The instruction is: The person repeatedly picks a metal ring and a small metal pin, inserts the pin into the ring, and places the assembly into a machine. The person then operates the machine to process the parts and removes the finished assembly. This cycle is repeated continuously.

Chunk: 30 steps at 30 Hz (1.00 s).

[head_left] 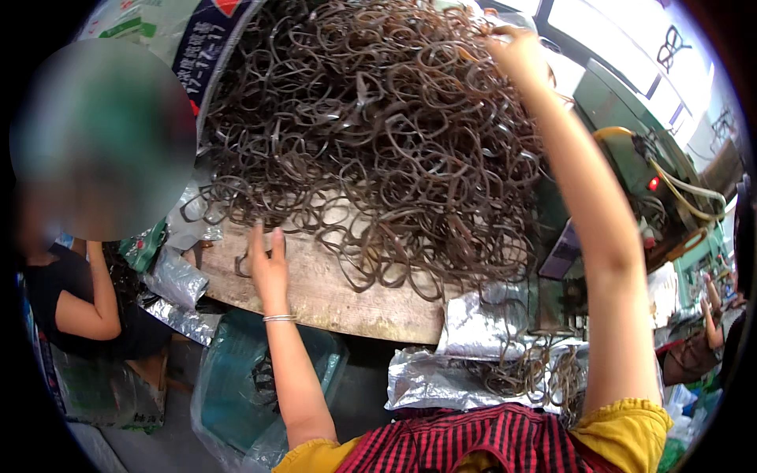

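Observation:
A large heap of thin, dark brown rings [378, 134], tangled together, covers much of a wooden board [371, 311]. At the heap's near left edge my left hand [269, 268] is open over bare wood, fingers apart and pointing at the rings, nothing in its grasp. Bracelets circle that wrist. Stretched far across, my right hand [520, 59] reaches the heap's far right top. Its fingers are bent and apart over the rings, with no single thing visibly held; part of them is hard to make out.
Silvery sheets [481, 323] with more loose rings [544, 370] lie before me. A lined blue-green bin [268, 386] stands below the board's left. Green machinery [631, 110] with hoses stands right. A printed sack [189, 47] is at the far left; a person [87, 307] sits nearby.

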### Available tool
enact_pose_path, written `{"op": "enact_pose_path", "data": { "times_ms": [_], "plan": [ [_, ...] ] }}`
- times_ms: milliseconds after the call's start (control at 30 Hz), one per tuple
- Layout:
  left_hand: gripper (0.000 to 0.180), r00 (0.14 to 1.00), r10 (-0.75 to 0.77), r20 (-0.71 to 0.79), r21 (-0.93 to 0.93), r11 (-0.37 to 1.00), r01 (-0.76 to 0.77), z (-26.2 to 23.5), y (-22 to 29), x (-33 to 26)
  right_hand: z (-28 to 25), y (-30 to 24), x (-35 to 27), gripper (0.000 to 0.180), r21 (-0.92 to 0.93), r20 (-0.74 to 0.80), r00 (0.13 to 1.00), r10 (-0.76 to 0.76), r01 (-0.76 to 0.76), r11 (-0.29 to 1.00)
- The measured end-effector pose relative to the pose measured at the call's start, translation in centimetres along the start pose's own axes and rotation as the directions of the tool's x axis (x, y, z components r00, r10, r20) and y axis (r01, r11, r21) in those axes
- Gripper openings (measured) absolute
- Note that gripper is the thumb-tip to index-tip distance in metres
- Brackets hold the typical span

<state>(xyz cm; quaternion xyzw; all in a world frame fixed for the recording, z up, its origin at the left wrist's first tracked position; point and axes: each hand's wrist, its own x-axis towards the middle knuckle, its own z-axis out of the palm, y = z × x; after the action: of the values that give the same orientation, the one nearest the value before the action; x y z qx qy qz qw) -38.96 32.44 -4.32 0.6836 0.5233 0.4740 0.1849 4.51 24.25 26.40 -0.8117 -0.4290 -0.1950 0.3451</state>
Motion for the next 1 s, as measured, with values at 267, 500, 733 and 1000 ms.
{"op": "enact_pose_path", "data": {
  "times_ms": [267, 500, 733, 1000],
  "plan": [
    [0.065, 0.998, 0.053, -0.020, -0.139, 0.989, -0.055, 6.6, 6.3, -3.6, 8.2, -1.5, -17.7, 0.062, -0.340, 0.024, 0.924, -0.381, 0.366, 0.866],
    [0.031, 0.980, 0.053, -0.192, 0.112, 0.993, -0.032, 1.5, 5.4, -6.7, 11.4, 0.3, -9.2, 0.073, -0.493, 0.400, 0.910, -0.109, 0.314, 0.812],
    [0.024, 0.997, 0.057, -0.046, 0.160, 0.986, -0.049, 2.0, 2.9, -7.8, 7.6, -3.1, -3.1, 0.066, -0.293, 0.815, 0.494, 0.301, -0.097, 0.951],
    [0.015, 0.994, 0.095, -0.061, 0.094, 0.992, -0.089, 1.6, 3.3, -7.9, 2.9, 3.5, -3.3, 0.040, -0.125, 0.426, 0.887, -0.179, 0.253, 0.959]
  ]
}}
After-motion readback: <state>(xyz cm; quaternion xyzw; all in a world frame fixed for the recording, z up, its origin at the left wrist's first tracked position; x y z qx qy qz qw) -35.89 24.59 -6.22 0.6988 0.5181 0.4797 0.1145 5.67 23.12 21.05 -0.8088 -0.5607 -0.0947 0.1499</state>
